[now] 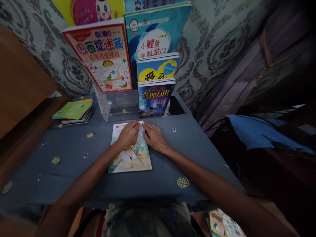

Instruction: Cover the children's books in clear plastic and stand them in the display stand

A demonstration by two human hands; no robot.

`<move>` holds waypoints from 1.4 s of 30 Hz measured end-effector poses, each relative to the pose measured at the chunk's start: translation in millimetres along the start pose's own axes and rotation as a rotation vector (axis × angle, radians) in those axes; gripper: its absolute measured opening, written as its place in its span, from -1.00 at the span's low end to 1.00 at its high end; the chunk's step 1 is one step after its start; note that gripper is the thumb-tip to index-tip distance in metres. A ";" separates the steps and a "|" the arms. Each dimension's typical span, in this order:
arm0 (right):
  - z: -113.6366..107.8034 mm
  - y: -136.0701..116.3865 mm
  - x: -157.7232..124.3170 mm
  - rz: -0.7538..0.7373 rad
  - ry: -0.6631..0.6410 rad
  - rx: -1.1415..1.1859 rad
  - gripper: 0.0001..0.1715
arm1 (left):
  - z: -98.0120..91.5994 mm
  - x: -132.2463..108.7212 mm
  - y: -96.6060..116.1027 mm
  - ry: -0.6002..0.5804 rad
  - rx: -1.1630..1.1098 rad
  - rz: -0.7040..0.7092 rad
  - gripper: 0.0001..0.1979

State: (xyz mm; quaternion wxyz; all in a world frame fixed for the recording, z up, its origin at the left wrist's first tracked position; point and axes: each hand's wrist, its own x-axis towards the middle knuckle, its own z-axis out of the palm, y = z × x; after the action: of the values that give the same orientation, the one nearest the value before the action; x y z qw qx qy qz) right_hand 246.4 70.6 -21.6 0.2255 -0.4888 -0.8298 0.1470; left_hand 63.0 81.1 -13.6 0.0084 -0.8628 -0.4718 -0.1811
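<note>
A thin book [130, 158] with a pale, colourful cover lies flat on the blue-grey cloth of the table [74, 174]. Across its upper half rests my left hand [128, 134], palm down, its fingers lying flat near the top edge. My right hand [154, 136] is at the book's upper right corner, fingers flat, partly on the book and partly on the cloth. The fingertips of both hands are close together. Behind them, a clear stand [118, 110] holds upright books, among them a red one [108, 62] and a dark blue one [155, 98].
Several books [74, 110] are stacked at the table's back left. A dark flat object [176, 106] lies behind the stand's right end. Patterned curtains hang behind the table. Blue cloth [254, 131] is at the right, and more books [224, 223] lie below the front edge.
</note>
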 end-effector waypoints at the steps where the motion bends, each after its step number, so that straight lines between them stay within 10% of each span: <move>1: 0.4 0.0 2.0 0.003 -0.010 -0.019 -0.41 | 0.4 2.8 0.0 -0.002 -0.007 0.016 -0.60; 42: -2.7 5.5 5.8 -0.038 0.005 -0.039 -0.46 | 4.8 5.5 -2.7 0.012 -0.056 0.046 -0.60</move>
State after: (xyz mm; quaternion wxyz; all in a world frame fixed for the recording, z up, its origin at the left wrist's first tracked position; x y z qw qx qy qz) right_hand 249.4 78.4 -20.4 0.2210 -0.4778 -0.8409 0.1253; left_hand 65.0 88.0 -16.8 -0.0088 -0.8723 -0.4466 -0.1991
